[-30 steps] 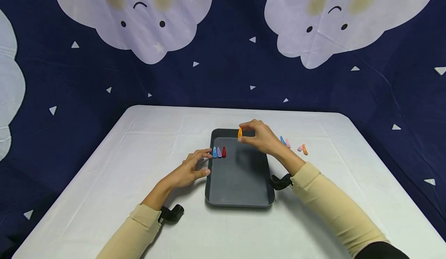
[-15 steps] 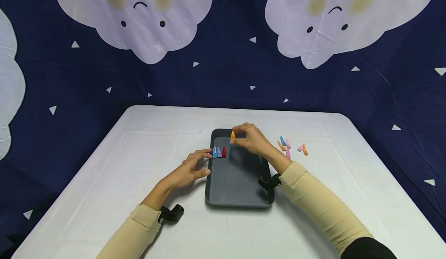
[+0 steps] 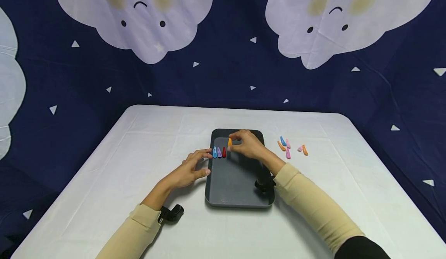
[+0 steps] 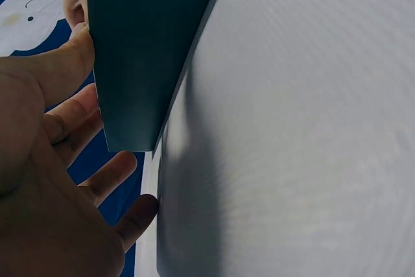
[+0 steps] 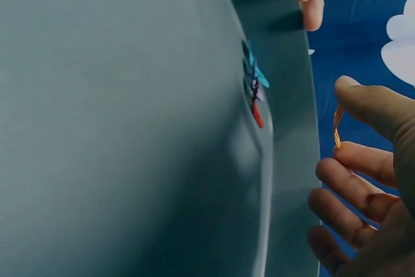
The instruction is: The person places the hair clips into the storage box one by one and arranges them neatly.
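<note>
My right hand (image 3: 249, 144) pinches an orange snap hair clip (image 3: 229, 142) between thumb and index finger, over the far part of a dark grey tray (image 3: 240, 189). In the right wrist view the orange clip (image 5: 337, 128) stands upright between the fingertips. Just left of it in the tray lie a blue hair clip (image 3: 214, 152), a purple hair clip (image 3: 219, 152) and a red hair clip (image 3: 224, 152), side by side in a row. My left hand (image 3: 189, 169) rests at the tray's left edge, fingers loosely spread; its thumb and fingertips touch the tray wall (image 4: 130, 95) in the left wrist view.
Right of the tray, on the white table (image 3: 167, 127), lies a loose group of clips: a blue one (image 3: 283, 141), an orange one (image 3: 281, 146) and pink ones (image 3: 288, 153). Farther right are another pink piece (image 3: 300, 148) and an orange clip (image 3: 305, 150). A dark blue cloud-print cloth (image 3: 226, 77) hangs behind.
My right hand has moved left and nearer with the orange hair clip, coming down toward the red clip. More clips on the right now show. My left hand has stayed put.
</note>
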